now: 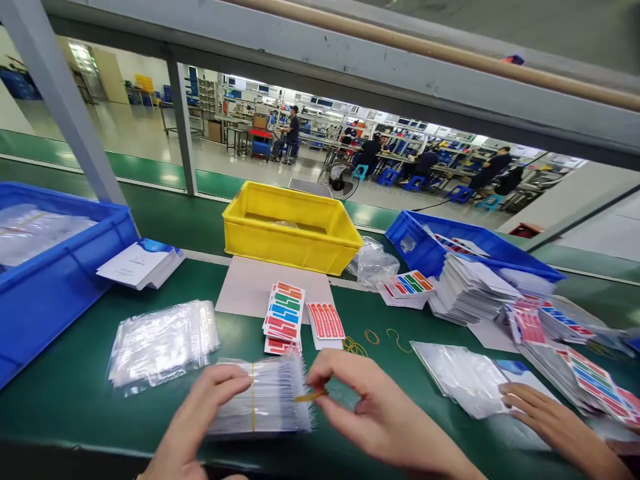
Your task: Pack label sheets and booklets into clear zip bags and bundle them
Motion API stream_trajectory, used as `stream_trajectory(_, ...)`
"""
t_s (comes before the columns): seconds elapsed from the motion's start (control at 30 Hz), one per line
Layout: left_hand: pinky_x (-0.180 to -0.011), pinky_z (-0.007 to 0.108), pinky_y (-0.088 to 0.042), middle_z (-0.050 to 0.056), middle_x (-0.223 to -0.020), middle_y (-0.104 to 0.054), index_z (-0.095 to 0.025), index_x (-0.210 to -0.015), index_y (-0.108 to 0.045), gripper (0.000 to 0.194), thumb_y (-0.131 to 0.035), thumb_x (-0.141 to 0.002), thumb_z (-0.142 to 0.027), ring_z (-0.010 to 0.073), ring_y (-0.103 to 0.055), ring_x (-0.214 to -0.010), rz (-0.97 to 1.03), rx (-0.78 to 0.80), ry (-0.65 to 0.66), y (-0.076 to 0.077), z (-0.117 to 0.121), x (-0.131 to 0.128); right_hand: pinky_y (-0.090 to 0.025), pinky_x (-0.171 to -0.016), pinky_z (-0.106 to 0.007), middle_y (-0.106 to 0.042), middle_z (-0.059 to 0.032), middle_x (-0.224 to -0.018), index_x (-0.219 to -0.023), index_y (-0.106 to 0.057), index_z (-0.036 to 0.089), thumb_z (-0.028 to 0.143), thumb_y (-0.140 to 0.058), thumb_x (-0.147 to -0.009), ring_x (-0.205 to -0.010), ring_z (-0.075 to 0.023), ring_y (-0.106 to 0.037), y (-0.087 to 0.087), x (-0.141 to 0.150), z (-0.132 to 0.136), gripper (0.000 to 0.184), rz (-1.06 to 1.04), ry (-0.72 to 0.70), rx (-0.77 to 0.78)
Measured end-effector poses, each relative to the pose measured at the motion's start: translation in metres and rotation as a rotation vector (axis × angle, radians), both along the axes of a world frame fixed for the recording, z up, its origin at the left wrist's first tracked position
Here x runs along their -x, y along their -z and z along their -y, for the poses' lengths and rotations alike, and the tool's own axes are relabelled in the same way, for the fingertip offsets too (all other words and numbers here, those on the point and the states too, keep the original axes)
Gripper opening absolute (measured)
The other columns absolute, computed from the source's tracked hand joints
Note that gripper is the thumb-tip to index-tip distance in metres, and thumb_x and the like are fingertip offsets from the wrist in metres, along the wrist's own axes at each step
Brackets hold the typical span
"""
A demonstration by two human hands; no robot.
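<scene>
A thick bundle of clear plastic bags [273, 407] lies on the green table in front of me, with a yellow rubber band [253, 403] around its middle. My left hand [197, 417] grips the bundle's left end, fingertips on top. At the right end, my right hand [373, 407] pinches another rubber band [310, 397] between thumb and forefinger, close against the bags' edges. Left of the bundle is a flat pile of clear bags [163, 343]. Just behind it are sheets of coloured stickers [285, 310] and red stickers [326, 321].
A co-worker's hand [555, 420] touches a clear bag [460, 377] at right. Loose rubber bands [371, 337] lie mid-table. Around stand a yellow bin [290, 247], blue bins [60, 280] [480, 250], booklets [143, 263] and paper stacks [467, 287]. A metal frame [183, 127] rises behind.
</scene>
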State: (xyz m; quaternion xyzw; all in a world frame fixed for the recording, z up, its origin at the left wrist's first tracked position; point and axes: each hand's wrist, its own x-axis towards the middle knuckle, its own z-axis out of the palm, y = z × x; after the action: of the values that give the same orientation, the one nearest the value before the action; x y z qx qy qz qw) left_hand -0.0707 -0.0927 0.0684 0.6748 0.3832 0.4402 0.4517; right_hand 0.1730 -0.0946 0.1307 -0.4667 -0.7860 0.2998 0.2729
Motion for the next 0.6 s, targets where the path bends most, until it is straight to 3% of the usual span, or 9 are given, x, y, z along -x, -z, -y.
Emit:
stream_trajectory(0.07,-0.088,0.044,-0.046,0.010,-0.110,-0.059,-0.028,-0.106,-0.064,0.056,-0.079,-0.053,-0.027,0.0329,-0.052,-0.102,-0.067,0.036,0.137,-0.016,-0.004,-0.007,-0.043,-0.069,-0.022,-0.061,-0.0001,-0.080,-0.085,-0.057,0.021,0.006,-0.051,-0.073,-0.072,-0.0125,-0.055,-0.003,0.023,-0.002,0.021,-0.093,-0.085,0.033)
stream_trajectory(0.13,-0.081,0.038,-0.047,0.008,-0.098,-0.059,-0.027,-0.095,-0.066,0.029,-0.069,-0.066,-0.026,0.0263,-0.055,-0.091,-0.073,0.048,0.241,-0.023,-0.007,-0.011,-0.043,-0.069,-0.023,-0.061,-0.0004,-0.079,-0.084,-0.057,0.020,0.007,-0.052,-0.072,-0.072,-0.0121,-0.054,-0.002,0.039,-0.005,0.019,-0.229,-0.107,0.104)
stream_trajectory(0.2,-0.075,0.034,-0.046,0.006,-0.086,-0.058,-0.024,-0.080,-0.067,0.009,-0.058,-0.077,-0.025,0.0210,-0.055,-0.081,-0.004,0.081,0.288,-0.022,-0.007,-0.010,-0.043,-0.067,-0.023,-0.059,-0.0005,-0.076,-0.079,-0.056,0.019,0.011,-0.055,-0.072,-0.069,-0.0119,-0.053,0.004,0.049,-0.008,0.010,-0.456,-0.110,0.254)
stream_trajectory(0.23,-0.073,0.033,-0.045,0.005,-0.083,-0.057,-0.023,-0.075,-0.066,0.011,-0.056,-0.079,-0.025,0.0198,-0.054,-0.078,0.059,0.120,0.295,-0.019,-0.006,-0.009,-0.043,-0.066,-0.024,-0.058,-0.0004,-0.073,-0.077,-0.055,0.018,0.016,-0.058,-0.072,-0.068,-0.0120,-0.054,0.009,0.052,-0.008,0.006,-0.597,-0.120,0.353)
stream_trajectory(0.33,-0.070,0.033,-0.042,0.004,-0.075,-0.054,-0.021,-0.064,-0.064,0.019,-0.059,-0.078,-0.033,0.0195,-0.051,-0.075,0.304,0.270,0.288,-0.009,-0.002,-0.001,-0.042,-0.061,-0.024,-0.052,0.0020,-0.067,-0.080,-0.050,0.018,0.032,-0.066,-0.069,-0.061,-0.0114,-0.054,0.024,0.057,-0.005,0.023,-0.899,-0.188,0.619)
stream_trajectory(0.4,-0.069,0.032,-0.040,0.004,-0.073,-0.053,-0.020,-0.061,-0.064,0.022,-0.060,-0.076,-0.036,0.0195,-0.049,-0.074,0.440,0.349,0.265,-0.004,0.002,0.005,-0.039,-0.058,-0.022,-0.049,0.0038,-0.066,-0.090,-0.051,0.019,0.034,-0.069,-0.067,-0.058,-0.0095,-0.049,0.030,0.057,0.002,0.032,-0.797,-0.216,0.691)
stream_trajectory(0.47,-0.068,0.032,-0.038,0.004,-0.070,-0.051,-0.019,-0.059,-0.062,0.023,-0.059,-0.076,-0.034,0.0193,-0.048,-0.073,0.552,0.429,0.243,-0.001,0.007,0.012,-0.037,-0.057,-0.021,-0.045,0.0048,-0.065,-0.088,-0.054,0.021,0.034,-0.066,-0.069,-0.057,-0.0086,-0.042,0.033,0.056,0.010,0.026,-0.532,-0.239,0.645)
stream_trajectory(0.53,-0.066,0.032,-0.038,0.004,-0.067,-0.049,-0.018,-0.058,-0.059,0.023,-0.056,-0.077,-0.030,0.0191,-0.048,-0.070,0.666,0.527,0.231,0.003,0.014,0.019,-0.040,-0.062,-0.023,-0.042,0.0044,-0.061,-0.070,-0.052,0.021,0.041,-0.060,-0.074,-0.058,-0.0102,-0.040,0.036,0.052,0.017,0.021,-0.342,-0.276,0.558)
stream_trajectory(0.6,-0.061,0.032,-0.038,0.003,-0.064,-0.045,-0.018,-0.055,-0.054,0.025,-0.053,-0.076,-0.030,0.0172,-0.046,-0.062,0.755,0.612,0.201,0.012,0.022,0.027,-0.043,-0.072,-0.028,-0.041,0.0032,-0.057,-0.054,-0.040,0.021,0.056,-0.048,-0.078,-0.059,-0.0117,-0.043,0.046,0.049,0.023,0.042,-0.350,-0.355,0.508)
